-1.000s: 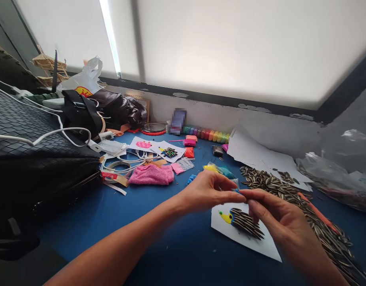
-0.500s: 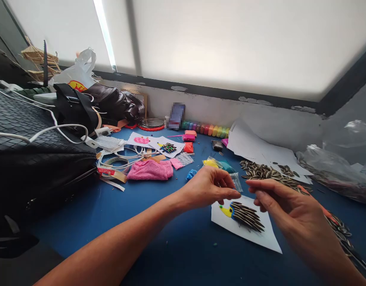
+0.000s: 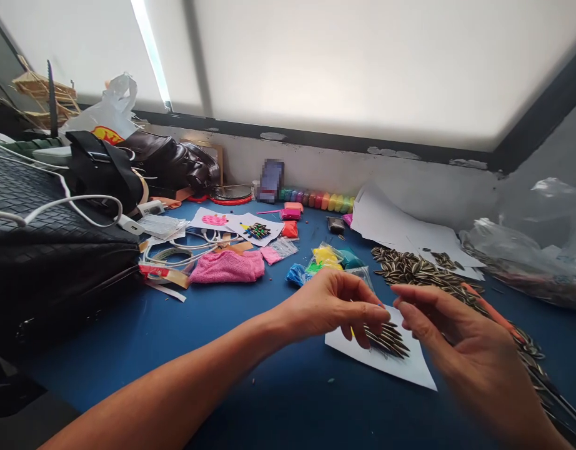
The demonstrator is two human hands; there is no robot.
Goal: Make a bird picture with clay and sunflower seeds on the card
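Note:
My left hand (image 3: pixel 339 303) hovers over a white paper (image 3: pixel 363 353), its thumb and fingers pinched together. A tiny speck of blue clay (image 3: pixel 380 305) shows at the fingertips. My right hand (image 3: pixel 451 328) is just to the right, fingers bent, with a small gap between thumb and index finger and nothing visible in it. Under my left hand, the paper bears a hedgehog figure with sunflower-seed spines (image 3: pixel 388 340); its yellow face is mostly hidden by my fingers.
A pile of sunflower seeds (image 3: pixel 405 265) lies beyond my right hand, beside white sheets (image 3: pixel 400 219). Bagged blue clay (image 3: pixel 296 274), yellow clay (image 3: pixel 326 255) and a pink cloth (image 3: pixel 227 267) lie ahead. Orange-handled scissors (image 3: pixel 491 312) are at right, a black woven bag (image 3: pixel 58 231) at left.
My left hand has lowered slightly and now covers the hedgehog's face. A blue speck shows at its fingertips. My right hand stays nearly in place; the whole view has shifted slightly.

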